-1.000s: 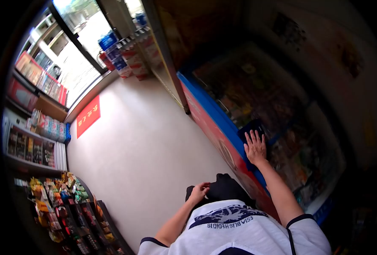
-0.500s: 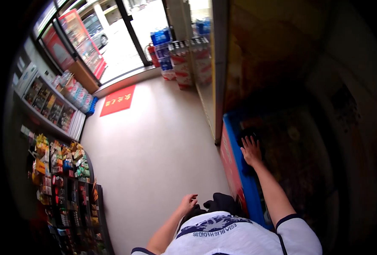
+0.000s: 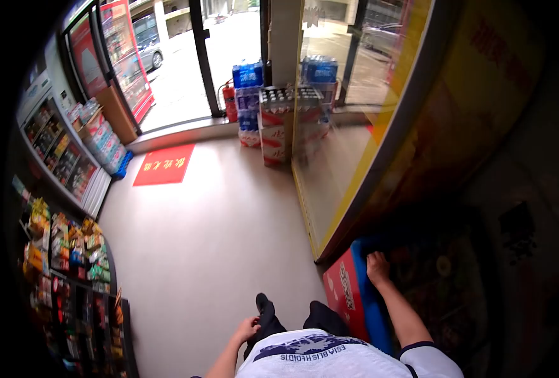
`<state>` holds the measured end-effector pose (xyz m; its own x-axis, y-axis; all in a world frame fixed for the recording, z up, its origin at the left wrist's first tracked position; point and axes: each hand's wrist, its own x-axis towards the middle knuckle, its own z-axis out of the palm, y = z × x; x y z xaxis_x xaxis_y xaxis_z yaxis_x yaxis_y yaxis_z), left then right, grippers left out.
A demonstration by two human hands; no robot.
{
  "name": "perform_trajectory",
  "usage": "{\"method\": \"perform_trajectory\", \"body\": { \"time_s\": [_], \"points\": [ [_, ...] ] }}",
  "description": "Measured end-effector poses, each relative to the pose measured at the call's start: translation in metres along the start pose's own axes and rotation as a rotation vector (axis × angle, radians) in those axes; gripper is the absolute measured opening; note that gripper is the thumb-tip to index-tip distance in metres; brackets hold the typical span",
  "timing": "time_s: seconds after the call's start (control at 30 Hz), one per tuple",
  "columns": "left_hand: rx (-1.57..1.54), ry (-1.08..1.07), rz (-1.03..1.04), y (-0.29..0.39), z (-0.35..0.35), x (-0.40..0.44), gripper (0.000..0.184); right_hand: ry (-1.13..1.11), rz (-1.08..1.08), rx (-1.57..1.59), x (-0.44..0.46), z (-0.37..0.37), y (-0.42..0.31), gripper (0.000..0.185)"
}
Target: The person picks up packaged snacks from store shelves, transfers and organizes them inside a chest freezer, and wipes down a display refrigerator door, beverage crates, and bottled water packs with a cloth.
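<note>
My right hand [image 3: 377,268] is closed at the far corner of the blue-rimmed chest freezer [image 3: 378,321], its fingers curled down at the rim. Whatever it may grip there is hidden in the dark. Beside my dark trouser leg [image 3: 266,318] hangs my left hand [image 3: 248,329], loosely bent, fingers a little apart, with nothing visible in it. The freezer's side is red with a printed code [image 3: 346,285], and its top is too dark to show the contents clearly.
A glass partition [image 3: 339,183] rises beyond the freezer. Stacked bottle packs [image 3: 276,126] and a fire extinguisher [image 3: 230,102] stand by the doorway. A red mat [image 3: 165,165] lies on the floor. At left are a snack rack [image 3: 81,252] and a glass-fronted cooler [image 3: 62,148].
The view has turned towards the doorway and partition. My right hand, earlier spread flat on a dark thing on the freezer, is now curled at its far corner. My left hand has lowered beside my leg.
</note>
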<state>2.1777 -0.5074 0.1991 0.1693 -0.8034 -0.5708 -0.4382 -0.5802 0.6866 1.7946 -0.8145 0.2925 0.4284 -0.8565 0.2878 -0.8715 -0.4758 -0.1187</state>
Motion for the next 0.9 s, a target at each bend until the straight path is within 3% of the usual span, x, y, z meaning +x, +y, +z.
{"method": "perform_trajectory", "body": {
  "time_s": [0.03, 0.13, 0.17, 0.23, 0.33, 0.4, 0.5, 0.57, 0.63, 0.7, 0.8, 0.9],
  "points": [
    [0.021, 0.005, 0.017, 0.003, -0.022, 0.016, 0.037, -0.066, 0.049, 0.002, 0.007, 0.000, -0.001, 0.017],
    [0.025, 0.052, 0.116, 0.008, -0.090, 0.067, 0.036, -0.066, 0.460, 0.578, 0.031, -0.026, -0.012, 0.015],
    [0.025, 0.070, 0.142, 0.007, -0.113, 0.083, 0.035, 0.111, 0.458, 0.763, 0.045, -0.039, -0.018, 0.018],
    [-0.080, 0.059, 0.148, 0.025, -0.161, 0.106, 0.034, 0.286, 0.493, 0.816, 0.101, -0.144, -0.079, 0.015],
    [-0.042, 0.054, 0.130, 0.026, -0.205, 0.166, 0.033, 0.664, 0.152, 0.127, 0.182, -0.286, -0.135, 0.009],
    [-0.032, 0.009, 0.187, 0.049, -0.225, 0.203, 0.033, 0.961, -0.041, -0.158, 0.236, -0.361, -0.167, 0.013],
    [-0.043, -0.050, 0.306, 0.091, -0.238, 0.260, 0.032, 1.259, -0.200, -0.855, 0.320, -0.453, -0.190, 0.018],
    [-0.051, -0.084, 0.399, 0.117, -0.229, 0.297, 0.030, 1.153, -0.167, -1.188, 0.374, -0.488, -0.182, 0.025],
    [-0.126, -0.133, 0.437, 0.151, -0.224, 0.312, 0.029, 0.899, 0.025, -1.480, 0.406, -0.487, -0.163, 0.051],
    [-0.220, -0.233, 0.408, 0.172, -0.220, 0.327, 0.029, 0.876, 0.002, -1.476, 0.421, -0.471, -0.161, 0.058],
    [-0.092, -0.377, 0.450, 0.173, -0.231, 0.364, 0.031, 0.590, 0.261, -1.461, 0.430, -0.446, -0.180, 0.064],
    [0.052, -0.436, 0.421, 0.147, -0.262, 0.407, 0.034, 0.567, 0.087, -1.387, 0.439, -0.435, -0.173, 0.070]
  ]
}}
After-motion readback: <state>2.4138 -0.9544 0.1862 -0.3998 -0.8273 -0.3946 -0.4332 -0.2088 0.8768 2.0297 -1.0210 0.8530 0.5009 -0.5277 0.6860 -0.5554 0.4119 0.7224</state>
